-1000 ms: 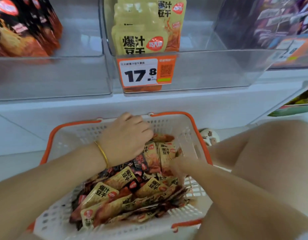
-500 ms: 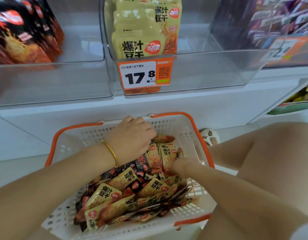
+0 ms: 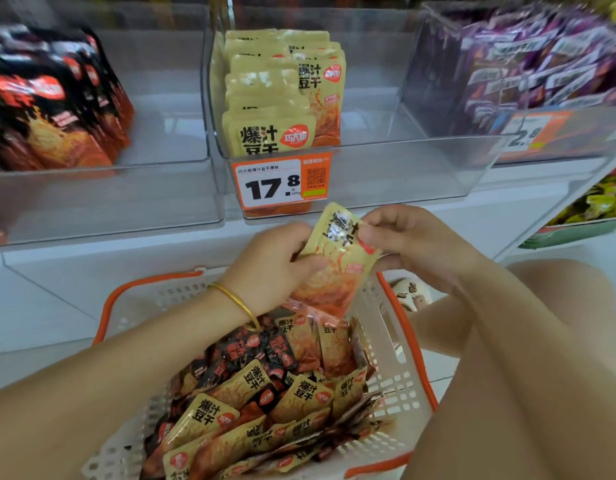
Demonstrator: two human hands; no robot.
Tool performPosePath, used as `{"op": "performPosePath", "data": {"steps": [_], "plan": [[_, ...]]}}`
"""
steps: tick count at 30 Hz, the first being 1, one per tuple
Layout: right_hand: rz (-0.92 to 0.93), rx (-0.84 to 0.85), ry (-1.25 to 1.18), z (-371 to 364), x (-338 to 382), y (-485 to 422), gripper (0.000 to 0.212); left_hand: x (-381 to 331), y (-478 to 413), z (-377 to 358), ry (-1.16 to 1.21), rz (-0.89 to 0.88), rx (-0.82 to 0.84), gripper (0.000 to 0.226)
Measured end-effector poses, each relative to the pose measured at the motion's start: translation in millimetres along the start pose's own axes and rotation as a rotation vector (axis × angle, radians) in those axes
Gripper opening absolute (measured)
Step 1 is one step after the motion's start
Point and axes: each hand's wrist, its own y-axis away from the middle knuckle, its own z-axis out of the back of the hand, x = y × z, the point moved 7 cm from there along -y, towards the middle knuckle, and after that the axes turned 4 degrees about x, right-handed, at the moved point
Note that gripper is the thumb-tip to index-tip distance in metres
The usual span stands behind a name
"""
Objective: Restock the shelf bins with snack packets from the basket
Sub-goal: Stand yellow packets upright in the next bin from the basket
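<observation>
Here, your yellow snack packet [image 3: 337, 247] is held above the basket [image 3: 398, 386], below the middle bin [image 3: 403, 174]. Your left grip [image 3: 272, 271] curls round its side and your right grip [image 3: 413, 240] pinches its top. Matching packets [image 3: 268, 133] stand in that clear bin on the white shelf [image 3: 126, 265].

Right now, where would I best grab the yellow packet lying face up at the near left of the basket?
Probably pinch the yellow packet by its upper left edge, coming down from above: it lies nearly flat on top of the heap in the basket, and that edge looks uncovered.
</observation>
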Motion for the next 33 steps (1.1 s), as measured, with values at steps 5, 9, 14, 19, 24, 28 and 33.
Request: {"op": "performPosePath", "data": {"steps": [5,9,14,19,24,28,33], "plan": [[0.01,0.027,-0.142,-16.5,22.0,10.7,0.037,-39.8,-3.9,40.3,0.169,-0.111,-0.215,0.007],[0.223,-0.307,-0.12,41.9,100.2,-6.9,0.008,-79.1,-6.1,101.2,-0.138,-0.295,-0.477,0.017],[0.076,-0.433,0.322,75.6,137.4,-83.8,0.013,-51.1,-25.4,123.0,-0.793,-0.197,-0.432,0.057],[-0.378,-0.27,0.479,67.5,80.5,-154.9,0.036,-29.3,-35.1,112.0,-0.861,-0.188,-0.386,0.057],[-0.293,-0.394,0.612,78.7,89.1,-182.4,0.023,-30.1,-33.5,109.3,-0.851,-0.21,-0.418,0.057],[-0.209,-0.464,0.718,84.2,94.2,-190.2,0.021,-31.3,-32.2,111.0,-0.843,-0.211,-0.429,0.055],[-0.284,-0.397,0.63,76.2,74.6,-194.8,0.019,-31.5,-30.9,110.7,-0.837,-0.22,-0.443,0.055]]}}
